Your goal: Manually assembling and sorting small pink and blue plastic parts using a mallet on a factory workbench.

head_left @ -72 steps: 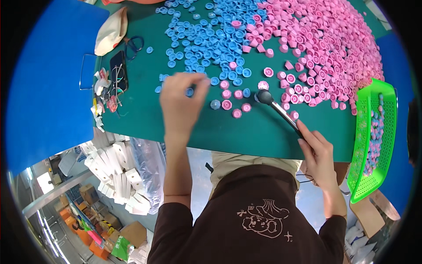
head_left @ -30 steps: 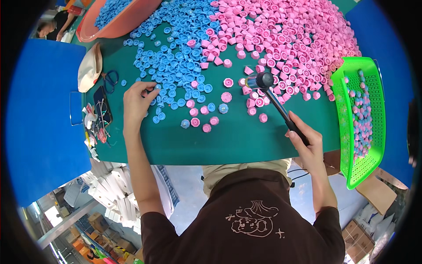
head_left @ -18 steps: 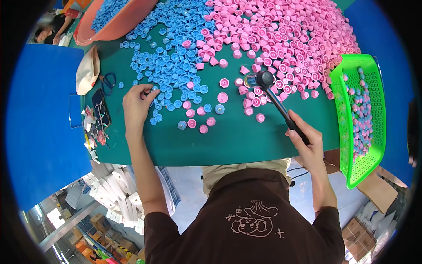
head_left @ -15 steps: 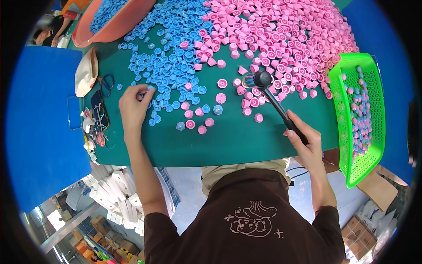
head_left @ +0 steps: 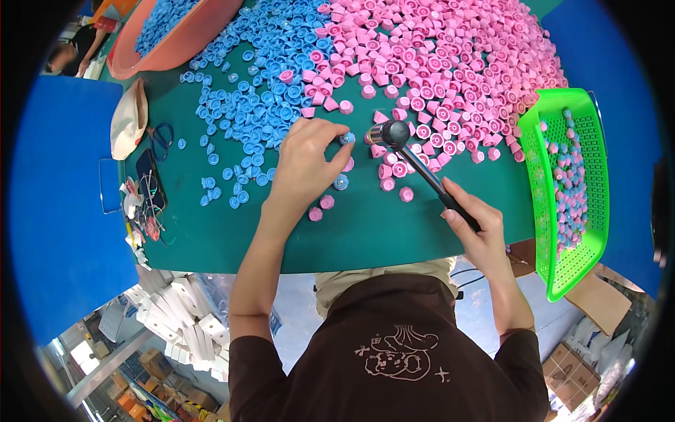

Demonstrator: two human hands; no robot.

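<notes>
My left hand (head_left: 304,158) pinches a small blue cap (head_left: 347,138) between thumb and fingertips, above the green tabletop. Just right of it, my right hand (head_left: 484,231) grips the black handle of a mallet (head_left: 422,169). The mallet's head is black on one end and shiny on the other, and it hovers close to the pinched cap. Another blue cap (head_left: 341,183) sits below the left fingers, and a few pink cups (head_left: 327,202) lie near the wrist. Some pieces are hidden behind the left hand.
Blue caps (head_left: 281,84) and pink cups (head_left: 450,70) cover the far table. An orange tub (head_left: 179,53) of blue caps stands far left. At right, a green basket (head_left: 596,190) holds pink-and-blue pieces. A pouch (head_left: 128,119), scissors (head_left: 163,133) and phone (head_left: 148,172) lie left.
My left hand has moved right from the edge of the blue caps to beside the mallet head, with a blue cap in its fingers. The mallet has barely moved.
</notes>
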